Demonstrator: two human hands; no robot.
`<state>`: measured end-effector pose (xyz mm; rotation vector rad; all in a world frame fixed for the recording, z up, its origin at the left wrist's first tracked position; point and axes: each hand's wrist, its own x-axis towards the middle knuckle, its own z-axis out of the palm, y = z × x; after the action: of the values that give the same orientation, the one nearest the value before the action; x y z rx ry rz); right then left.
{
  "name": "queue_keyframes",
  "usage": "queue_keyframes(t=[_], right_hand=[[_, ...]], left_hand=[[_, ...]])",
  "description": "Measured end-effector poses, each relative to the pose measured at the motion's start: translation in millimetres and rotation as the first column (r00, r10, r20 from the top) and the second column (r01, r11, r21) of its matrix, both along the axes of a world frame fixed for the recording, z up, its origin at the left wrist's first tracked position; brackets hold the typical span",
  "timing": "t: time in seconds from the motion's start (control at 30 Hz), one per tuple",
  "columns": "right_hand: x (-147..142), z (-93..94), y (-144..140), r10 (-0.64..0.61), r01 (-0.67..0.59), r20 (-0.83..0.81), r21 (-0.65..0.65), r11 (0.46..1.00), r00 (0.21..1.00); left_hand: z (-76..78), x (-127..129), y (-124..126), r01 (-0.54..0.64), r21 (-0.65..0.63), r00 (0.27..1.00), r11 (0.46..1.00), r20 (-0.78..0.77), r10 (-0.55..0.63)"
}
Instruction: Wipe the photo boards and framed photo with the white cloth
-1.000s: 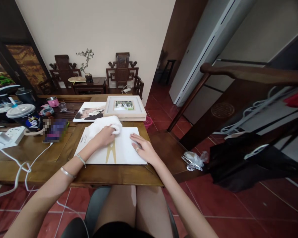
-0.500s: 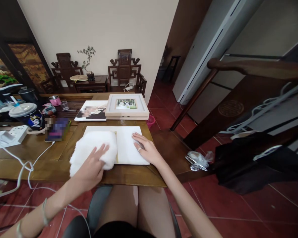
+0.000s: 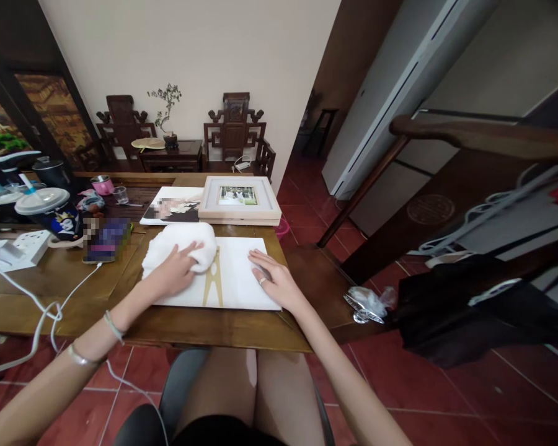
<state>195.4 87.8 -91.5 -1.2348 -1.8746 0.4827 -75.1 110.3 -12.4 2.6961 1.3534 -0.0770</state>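
Note:
A white rectangular panel (image 3: 244, 275) lies flat on the wooden table, with a gold, narrow A-shaped mark (image 3: 214, 282) near its middle. My left hand (image 3: 179, 269) is on a bunched, fluffy white cloth (image 3: 181, 241), its fingers curled into the fabric, over the panel's left part. The cloth overlaps the panel's far left edge. On the panel's right side rests my right hand (image 3: 274, 279), fingers stretched out and palm down, a ring on one finger.
Behind the panel are a framed picture (image 3: 239, 201) and a photo panel (image 3: 172, 207). To the left are a phone (image 3: 106, 240) on a cable, a power strip (image 3: 21, 251), a lidded cup (image 3: 51, 210) and a pink mug (image 3: 102, 184). A wooden chair arm (image 3: 446, 130) stands at right.
My left hand has slid the white cloth away from me, up the panel, uncovering the gold mark and the near left part. The right hand stays in place.

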Motion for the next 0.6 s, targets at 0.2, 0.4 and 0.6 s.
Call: queue_keyframes(t=[0.2, 0.4, 0.6], right_hand=[[0.0, 0.5, 0.3, 0.005, -0.005, 0.003, -0.002, 1.000, 1.000], [-0.1, 0.5, -0.7, 0.009, -0.008, -0.007, 0.012, 1.000, 1.000], [0.0, -0.1, -1.0, 0.007, -0.007, -0.006, 0.029, 1.000, 1.000]], left_hand=[[2.8, -10.6, 30.8, -0.093, 0.062, 0.995, 0.994, -0.021, 0.095], [2.0, -5.7, -45.0, -0.021, 0.034, 0.996, 0.999, -0.081, 0.024], [4.3, -17.0, -114.8, -0.002, -0.015, 0.997, 1.000, -0.074, 0.001]])
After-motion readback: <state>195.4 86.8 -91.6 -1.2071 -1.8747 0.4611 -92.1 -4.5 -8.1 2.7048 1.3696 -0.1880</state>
